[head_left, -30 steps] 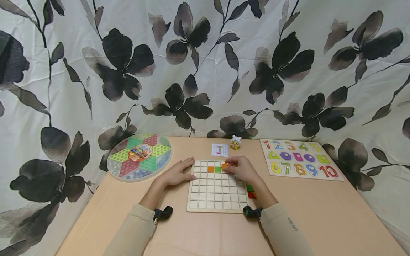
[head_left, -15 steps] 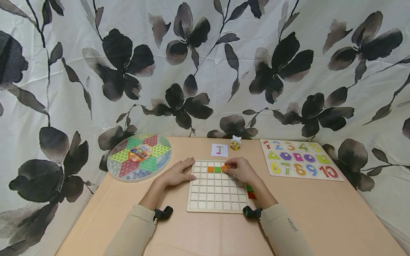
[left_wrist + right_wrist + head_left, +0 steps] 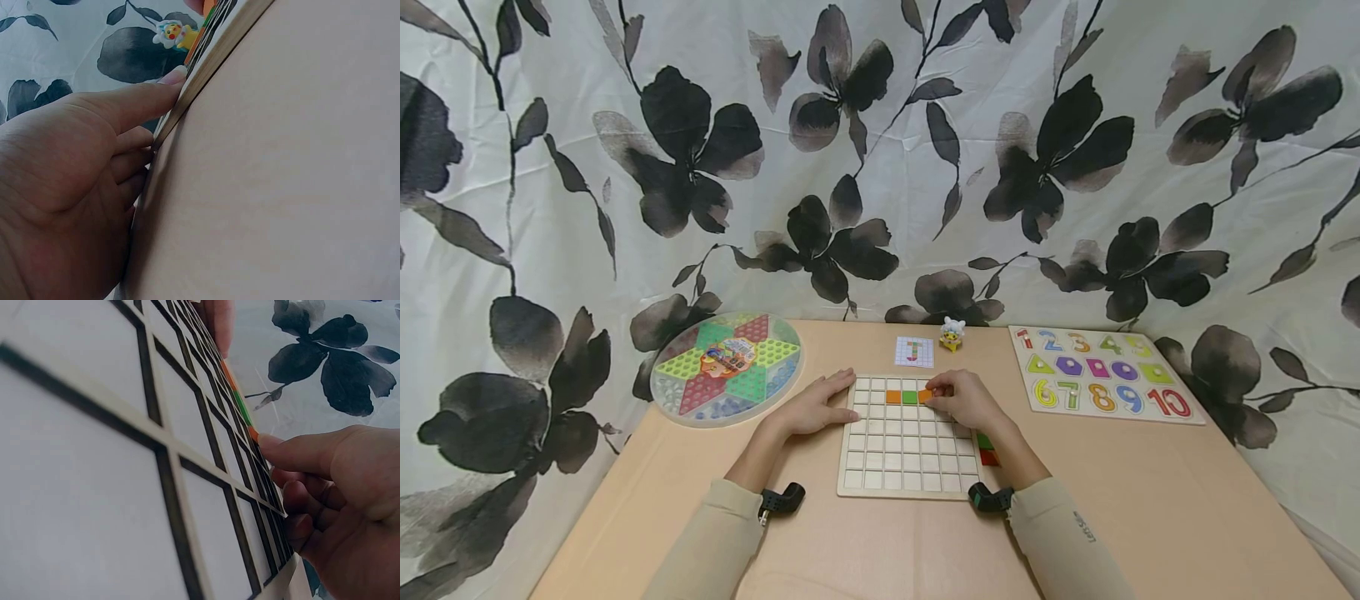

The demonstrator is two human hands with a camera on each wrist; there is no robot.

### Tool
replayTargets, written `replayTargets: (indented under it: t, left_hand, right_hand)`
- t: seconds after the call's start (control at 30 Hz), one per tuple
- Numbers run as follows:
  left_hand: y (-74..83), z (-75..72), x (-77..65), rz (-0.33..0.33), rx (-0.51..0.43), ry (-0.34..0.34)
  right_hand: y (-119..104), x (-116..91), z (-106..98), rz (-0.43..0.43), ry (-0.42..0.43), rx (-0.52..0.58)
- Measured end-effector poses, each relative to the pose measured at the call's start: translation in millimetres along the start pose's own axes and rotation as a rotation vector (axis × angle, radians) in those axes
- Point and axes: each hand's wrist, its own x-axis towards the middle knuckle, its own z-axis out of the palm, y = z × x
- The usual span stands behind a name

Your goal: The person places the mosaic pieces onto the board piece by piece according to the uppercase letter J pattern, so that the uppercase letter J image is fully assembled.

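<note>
- step in hand, it seems: seating the end orange tile [image 3: 925,397] in the board's [image 3: 912,462] second row, right beside the green tile [image 3: 910,397].
- right grip [image 3: 964,398]: nearly closed, thumb and fingertips pinching that orange tile.
- left grip [image 3: 811,406]: loosely open, thumb on the board's left rim.
- next move probably calls for settling it flat, releasing, checking the card [image 3: 914,352], then reaching for the spare tiles [image 3: 986,442] by the board's right edge.

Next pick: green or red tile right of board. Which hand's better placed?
Right hand, likely, once off its orange tile: green tile and red tile lie on its side of the grid board. Left hand rests on the opposite edge.
</note>
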Motion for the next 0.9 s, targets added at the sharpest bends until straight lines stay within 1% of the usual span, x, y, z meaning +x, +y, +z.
replayTargets:
  t: [0.47, 0.63, 0.9]
  left_hand:
    - [0.2, 0.3, 1.1, -0.001, -0.010, 0.000]
    - [-0.8, 0.5, 1.1, -0.002, -0.016, 0.002]
    - [0.1, 0.0, -0.3, -0.002, -0.025, 0.005]
  right_hand:
    - [-2.6, -3.0, -1.4, -0.019, -0.014, -0.022]
    - [-0.8, -2.2, -1.5, -0.040, -0.020, -0.042]
    - [-0.6, -2.1, -0.4, -0.026, -0.013, -0.044]
